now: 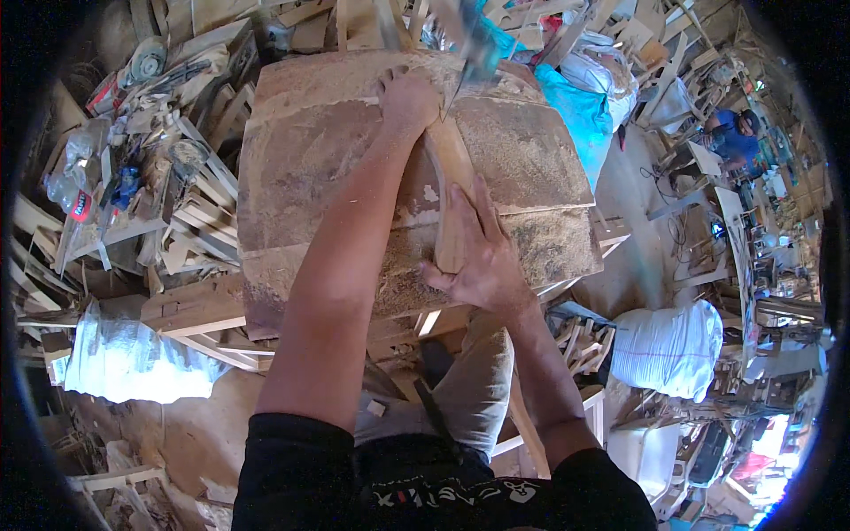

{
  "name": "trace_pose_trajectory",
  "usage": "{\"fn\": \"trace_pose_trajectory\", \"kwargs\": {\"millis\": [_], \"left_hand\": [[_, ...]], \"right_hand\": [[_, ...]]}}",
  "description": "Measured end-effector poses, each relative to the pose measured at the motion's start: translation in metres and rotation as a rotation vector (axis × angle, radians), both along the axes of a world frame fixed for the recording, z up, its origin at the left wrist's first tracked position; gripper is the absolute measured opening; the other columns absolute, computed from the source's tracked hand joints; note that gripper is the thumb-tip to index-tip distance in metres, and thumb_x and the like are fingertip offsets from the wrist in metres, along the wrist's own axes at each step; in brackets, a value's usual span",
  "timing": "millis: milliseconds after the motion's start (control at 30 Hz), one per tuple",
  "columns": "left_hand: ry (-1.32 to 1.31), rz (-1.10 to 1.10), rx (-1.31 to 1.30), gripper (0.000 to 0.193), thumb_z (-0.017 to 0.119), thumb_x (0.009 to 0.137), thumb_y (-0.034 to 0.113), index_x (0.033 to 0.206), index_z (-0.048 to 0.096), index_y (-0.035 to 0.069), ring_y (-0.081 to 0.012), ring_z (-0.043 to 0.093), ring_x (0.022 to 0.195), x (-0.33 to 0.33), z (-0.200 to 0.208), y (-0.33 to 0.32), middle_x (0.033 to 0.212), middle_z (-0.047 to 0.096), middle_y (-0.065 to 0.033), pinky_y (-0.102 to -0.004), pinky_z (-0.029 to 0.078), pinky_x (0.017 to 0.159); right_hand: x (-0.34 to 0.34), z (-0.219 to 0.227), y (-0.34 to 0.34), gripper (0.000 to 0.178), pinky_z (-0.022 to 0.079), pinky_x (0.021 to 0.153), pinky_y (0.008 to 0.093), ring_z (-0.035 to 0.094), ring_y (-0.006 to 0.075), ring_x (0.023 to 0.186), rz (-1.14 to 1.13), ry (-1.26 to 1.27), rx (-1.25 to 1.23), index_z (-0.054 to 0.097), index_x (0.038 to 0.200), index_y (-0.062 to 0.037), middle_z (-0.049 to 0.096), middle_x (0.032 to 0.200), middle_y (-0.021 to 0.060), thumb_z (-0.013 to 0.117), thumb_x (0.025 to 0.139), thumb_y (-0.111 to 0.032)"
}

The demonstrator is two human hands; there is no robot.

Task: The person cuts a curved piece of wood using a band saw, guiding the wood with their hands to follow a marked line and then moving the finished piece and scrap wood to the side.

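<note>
On a sawdust-covered work surface [328,177] lies a long, slightly curved piece of wood [450,164], pointing away from me. My right hand [487,257] grips its near end, the thumb round the end and the fingers along its right side. My left hand [411,102] rests at the far end, against the wood's left side. Its fingers reach away over the surface, slightly apart, and its thumb is hidden. Right by that hand, a thin blade [455,96] meets the wood's far end, below a blurred blue-grey machine part [479,57].
Wood offcuts [199,221] and a clear plastic bottle [69,193] lie heaped at the left. White sacks [668,350] stand at the right, and a turquoise sheet [575,111] hangs beyond the surface. A person in blue [737,137] is far off at the right.
</note>
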State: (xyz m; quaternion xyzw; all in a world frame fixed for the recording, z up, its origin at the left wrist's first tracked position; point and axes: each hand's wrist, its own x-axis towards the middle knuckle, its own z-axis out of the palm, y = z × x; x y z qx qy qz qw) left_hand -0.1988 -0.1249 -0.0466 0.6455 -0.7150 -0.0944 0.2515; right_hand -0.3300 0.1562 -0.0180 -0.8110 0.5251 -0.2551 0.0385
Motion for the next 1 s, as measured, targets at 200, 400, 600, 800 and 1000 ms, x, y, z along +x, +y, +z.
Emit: {"fn": "trace_pose_trajectory", "kwargs": {"millis": [200,400,600,800,1000], "left_hand": [[0.017,0.070,-0.026,0.056,0.059,0.095,0.033,0.137,0.062,-0.004,-0.0414,0.035,0.150,0.005,0.005,0.000,0.158,0.044,-0.0263,-0.0564,0.025,0.125],[0.007,0.044,-0.014,0.056,0.058,0.095,0.034,0.137,0.063,-0.002,-0.0427,0.039,0.148,0.005,0.011,0.001,0.155,0.047,-0.0263,-0.0578,0.027,0.123],[0.006,0.060,-0.081,0.051,0.061,0.092,0.035,0.139,0.067,0.015,-0.0419,0.042,0.146,0.009,0.001,-0.009,0.151,0.051,-0.0233,-0.0588,0.027,0.123],[0.038,0.039,-0.022,0.050,0.060,0.092,0.033,0.138,0.067,0.013,-0.0408,0.043,0.145,-0.001,0.006,-0.005,0.149,0.054,-0.0223,-0.0570,0.027,0.124],[0.017,0.050,0.052,0.051,0.060,0.094,0.032,0.131,0.067,-0.002,-0.0420,0.053,0.138,0.008,-0.004,-0.027,0.143,0.060,-0.0246,-0.0548,0.030,0.122]], "right_hand": [[0.004,-0.003,-0.006,0.109,0.054,0.104,0.0546,0.052,0.0520,0.137,0.025,-0.037,-0.046,0.037,0.158,0.0004,0.028,0.162,0.0354,0.086,0.076,-0.051],[0.006,0.000,-0.006,0.108,0.056,0.102,0.0534,0.054,0.0506,0.135,-0.013,-0.012,-0.028,0.039,0.157,0.0009,0.029,0.163,0.0342,0.087,0.075,-0.050],[0.008,-0.002,-0.008,0.108,0.055,0.104,0.0533,0.052,0.0509,0.137,0.005,-0.034,-0.048,0.040,0.156,0.0015,0.030,0.161,0.0362,0.088,0.074,-0.049],[0.002,-0.001,-0.008,0.108,0.053,0.106,0.0535,0.050,0.0524,0.139,-0.006,-0.042,-0.028,0.040,0.156,0.0014,0.030,0.161,0.0375,0.088,0.074,-0.049],[0.006,0.002,-0.009,0.109,0.052,0.108,0.0552,0.049,0.0528,0.139,0.008,-0.059,-0.002,0.039,0.158,-0.0009,0.030,0.161,0.0373,0.089,0.073,-0.049]]}}
